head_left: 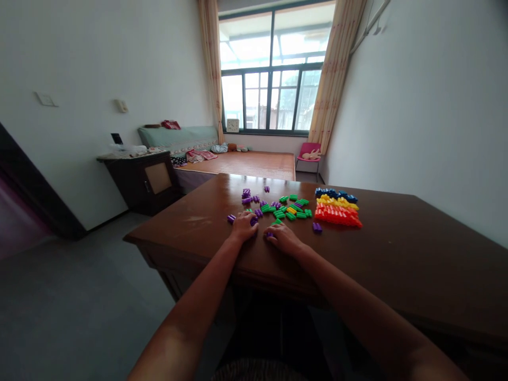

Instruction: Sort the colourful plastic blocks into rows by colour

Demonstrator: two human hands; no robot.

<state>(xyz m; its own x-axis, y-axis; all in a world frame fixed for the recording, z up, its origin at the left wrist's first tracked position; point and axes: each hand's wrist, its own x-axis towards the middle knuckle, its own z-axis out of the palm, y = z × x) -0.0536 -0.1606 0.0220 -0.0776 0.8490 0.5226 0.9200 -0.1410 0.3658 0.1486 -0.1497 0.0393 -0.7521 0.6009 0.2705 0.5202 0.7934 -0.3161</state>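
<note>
"Left hand and right hand: where are they?"

"Apart on the worktop, nearer its front edge than the green pieces, fingers curled down."

"And the larger group?"

"Blue, yellow and red rows, right of the green pieces."

"Which step is this?"

"Handling purple pieces, I'd judge; those lie mostly left of the green pieces, one at the right fingertips. Whether either hand pinches anything, I can't tell."

"What would a lift call for?"

"Fingertips closed on one small piece, clear of its neighbours."
</note>
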